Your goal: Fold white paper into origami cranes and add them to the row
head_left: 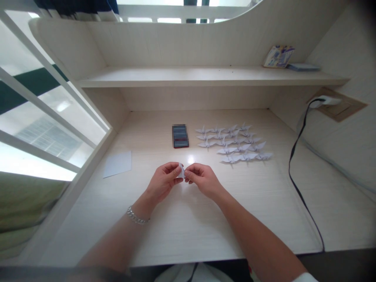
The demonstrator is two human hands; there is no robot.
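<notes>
A small folded piece of white paper (181,170) is held up between both hands, above the middle of the desk. My left hand (165,179) pinches it from the left with thumb and fingers. On the other side, my right hand (203,179) has its fingertips closed at the paper's right edge. The fingers partly cover the paper, so its full shape is hidden. Rows of white folded paper cranes (235,141) stand on the desk beyond my right hand. Flat on the desk to the left lie white paper sheets (118,163).
A phone (180,136) with a blurred screen lies behind the hands. On the right, a black cable (290,164) runs from a wall socket (337,105) down to the desk's front edge. The shelf (176,74) above holds a small colourful box (278,56).
</notes>
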